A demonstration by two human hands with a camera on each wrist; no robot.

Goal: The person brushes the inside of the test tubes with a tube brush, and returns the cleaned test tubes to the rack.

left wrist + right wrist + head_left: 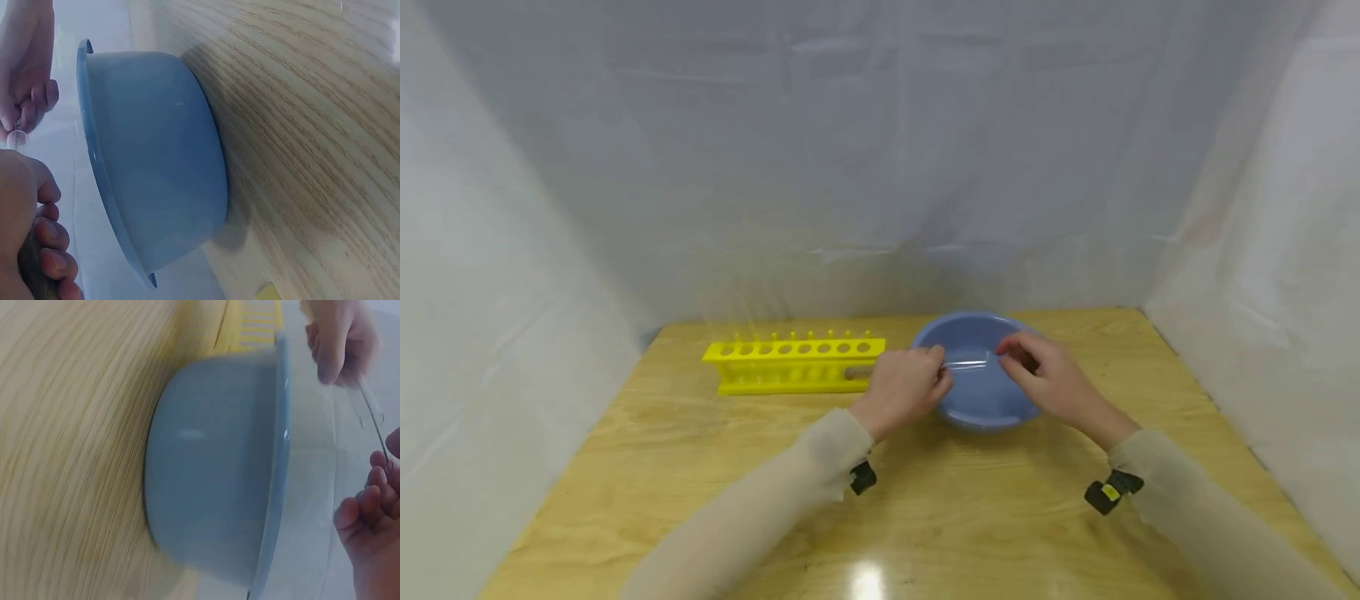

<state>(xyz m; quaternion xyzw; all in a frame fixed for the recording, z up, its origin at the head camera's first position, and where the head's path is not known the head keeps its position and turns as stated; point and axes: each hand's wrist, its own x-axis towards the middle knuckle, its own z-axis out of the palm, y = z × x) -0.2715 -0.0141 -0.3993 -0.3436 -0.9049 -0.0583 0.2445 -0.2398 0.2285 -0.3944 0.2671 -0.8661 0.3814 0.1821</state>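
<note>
My left hand (906,385) grips a clear glass test tube (966,365) that lies nearly level over the blue basin (985,398), its open mouth toward the right. A dark brush head (857,372) shows at the tube's other end, left of the fist. From the mouth comes a thin twisted wire, the handle of the test tube brush (377,430). In the right wrist view, the fingertips of my right hand (1052,379) pinch this wire. The left fist hides the middle of the tube.
A yellow test tube rack (790,387) stands left of the basin, partly behind my left hand. Faint clear tubes (748,307) rise from its left end. All stand on a wooden table (970,533) with pale sheeting (880,167) behind and at both sides.
</note>
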